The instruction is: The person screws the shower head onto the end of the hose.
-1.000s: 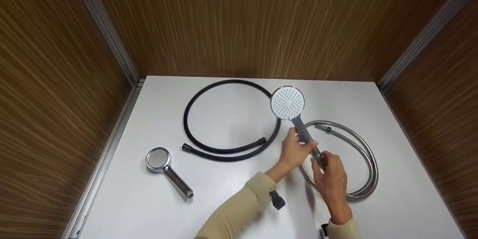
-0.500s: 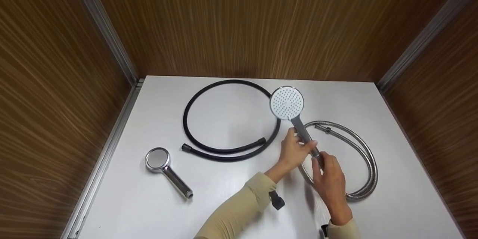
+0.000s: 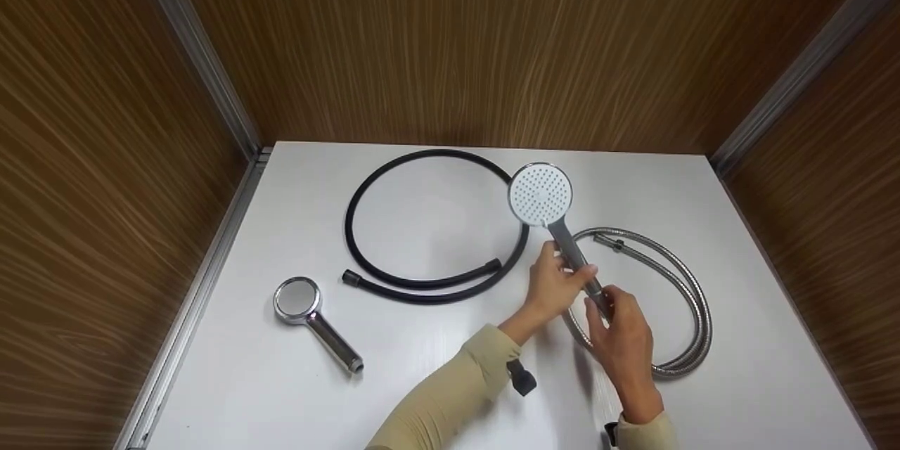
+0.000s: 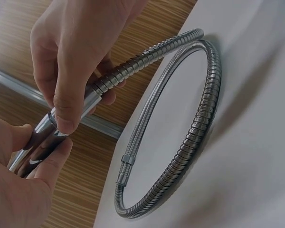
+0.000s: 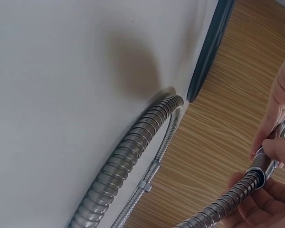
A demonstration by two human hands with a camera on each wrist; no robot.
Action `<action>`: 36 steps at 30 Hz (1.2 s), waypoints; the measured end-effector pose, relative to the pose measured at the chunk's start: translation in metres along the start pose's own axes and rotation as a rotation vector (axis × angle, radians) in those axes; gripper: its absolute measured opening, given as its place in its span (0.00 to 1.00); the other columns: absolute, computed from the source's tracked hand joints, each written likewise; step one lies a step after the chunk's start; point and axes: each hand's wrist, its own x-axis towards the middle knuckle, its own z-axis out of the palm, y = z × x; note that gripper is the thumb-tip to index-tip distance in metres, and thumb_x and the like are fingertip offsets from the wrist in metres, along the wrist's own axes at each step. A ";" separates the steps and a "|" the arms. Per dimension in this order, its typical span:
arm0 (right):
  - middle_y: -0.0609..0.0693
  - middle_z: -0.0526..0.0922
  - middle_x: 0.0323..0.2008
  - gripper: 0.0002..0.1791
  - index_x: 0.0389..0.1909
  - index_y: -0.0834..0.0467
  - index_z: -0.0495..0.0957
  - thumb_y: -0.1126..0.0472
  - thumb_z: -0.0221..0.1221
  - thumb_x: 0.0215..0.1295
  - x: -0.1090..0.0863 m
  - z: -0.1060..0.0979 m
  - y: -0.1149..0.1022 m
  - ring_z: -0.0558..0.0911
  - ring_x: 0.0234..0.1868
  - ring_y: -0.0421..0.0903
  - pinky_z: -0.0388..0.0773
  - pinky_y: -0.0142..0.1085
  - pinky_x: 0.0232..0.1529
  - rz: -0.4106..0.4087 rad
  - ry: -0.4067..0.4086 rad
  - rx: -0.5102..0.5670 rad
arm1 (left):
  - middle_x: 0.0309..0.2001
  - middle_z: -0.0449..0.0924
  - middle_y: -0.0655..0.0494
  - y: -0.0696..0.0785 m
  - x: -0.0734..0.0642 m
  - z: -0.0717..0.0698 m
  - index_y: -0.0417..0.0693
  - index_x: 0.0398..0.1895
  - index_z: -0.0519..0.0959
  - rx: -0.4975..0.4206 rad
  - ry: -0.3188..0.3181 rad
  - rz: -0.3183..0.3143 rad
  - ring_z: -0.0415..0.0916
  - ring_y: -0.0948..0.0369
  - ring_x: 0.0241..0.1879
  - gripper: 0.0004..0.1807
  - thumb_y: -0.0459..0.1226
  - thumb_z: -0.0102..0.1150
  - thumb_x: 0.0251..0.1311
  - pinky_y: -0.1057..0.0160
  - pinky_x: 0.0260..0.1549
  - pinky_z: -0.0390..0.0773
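My left hand (image 3: 553,286) grips the grey handle of a shower head (image 3: 540,194), whose round white spray face points up. At the handle's lower end, my right hand (image 3: 623,332) pinches the chrome end fitting (image 4: 91,100) of a ribbed metal shower hose (image 3: 696,316). In the left wrist view the fitting meets the handle end in line. Whether the threads are engaged is hidden. From the fitting the hose runs down to its coil on the white table. The right wrist view shows the hose (image 5: 235,199) entering the fitting under my right fingers.
A black shower hose (image 3: 349,225) lies looped at the table's middle, partly beneath the raised shower head. A second, chrome shower head (image 3: 330,337) lies at left. Wood-grain panels (image 3: 450,42) enclose the back and sides of the white table (image 3: 246,380).
My right fingers and thumb have shifted slightly around the hose's end fitting. My left hand and the shower head stay in nearly the same place.
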 end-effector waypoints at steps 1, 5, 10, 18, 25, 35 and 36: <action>0.64 0.83 0.34 0.19 0.50 0.72 0.78 0.73 0.72 0.59 0.000 0.000 0.000 0.82 0.31 0.56 0.80 0.54 0.30 0.002 -0.001 0.000 | 0.40 0.92 0.44 0.000 0.000 0.000 0.42 0.58 0.70 0.000 0.002 -0.002 0.91 0.62 0.32 0.27 0.39 0.75 0.63 0.73 0.28 0.85; 0.64 0.83 0.35 0.19 0.50 0.72 0.78 0.73 0.71 0.60 -0.001 0.001 0.001 0.83 0.32 0.57 0.80 0.55 0.30 0.001 -0.006 0.000 | 0.39 0.92 0.44 0.001 0.000 0.000 0.43 0.56 0.71 -0.004 0.011 -0.012 0.91 0.62 0.31 0.26 0.39 0.75 0.62 0.73 0.27 0.84; 0.65 0.83 0.35 0.19 0.50 0.73 0.78 0.73 0.70 0.61 -0.001 0.002 0.001 0.83 0.32 0.58 0.81 0.55 0.30 -0.007 -0.001 0.001 | 0.39 0.92 0.44 0.001 -0.001 0.001 0.43 0.55 0.71 -0.009 0.015 -0.015 0.90 0.63 0.30 0.26 0.38 0.75 0.62 0.73 0.27 0.85; 0.65 0.83 0.33 0.18 0.50 0.73 0.78 0.72 0.70 0.60 -0.001 0.002 0.002 0.83 0.30 0.59 0.80 0.55 0.28 -0.024 0.013 -0.002 | 0.39 0.92 0.43 0.001 -0.001 0.001 0.44 0.55 0.71 -0.023 0.015 -0.018 0.91 0.62 0.31 0.25 0.38 0.75 0.62 0.72 0.28 0.85; 0.64 0.82 0.32 0.17 0.49 0.73 0.78 0.72 0.69 0.62 -0.001 0.002 0.002 0.82 0.29 0.57 0.80 0.55 0.27 -0.037 0.007 -0.003 | 0.39 0.92 0.44 0.002 -0.001 0.001 0.44 0.57 0.70 -0.001 0.003 -0.012 0.91 0.61 0.33 0.25 0.38 0.74 0.64 0.73 0.29 0.85; 0.63 0.81 0.30 0.16 0.49 0.72 0.79 0.71 0.68 0.62 -0.002 0.004 0.003 0.81 0.28 0.57 0.78 0.55 0.27 -0.047 0.034 0.006 | 0.40 0.92 0.44 0.002 -0.001 0.002 0.44 0.57 0.71 -0.041 0.009 -0.028 0.92 0.59 0.34 0.25 0.37 0.74 0.63 0.71 0.32 0.87; 0.63 0.82 0.30 0.16 0.49 0.72 0.79 0.71 0.69 0.62 -0.003 0.004 0.003 0.81 0.28 0.57 0.78 0.55 0.27 -0.049 0.036 0.008 | 0.39 0.92 0.45 0.002 -0.001 0.002 0.44 0.57 0.71 -0.033 0.013 -0.030 0.92 0.60 0.34 0.25 0.37 0.74 0.63 0.71 0.31 0.87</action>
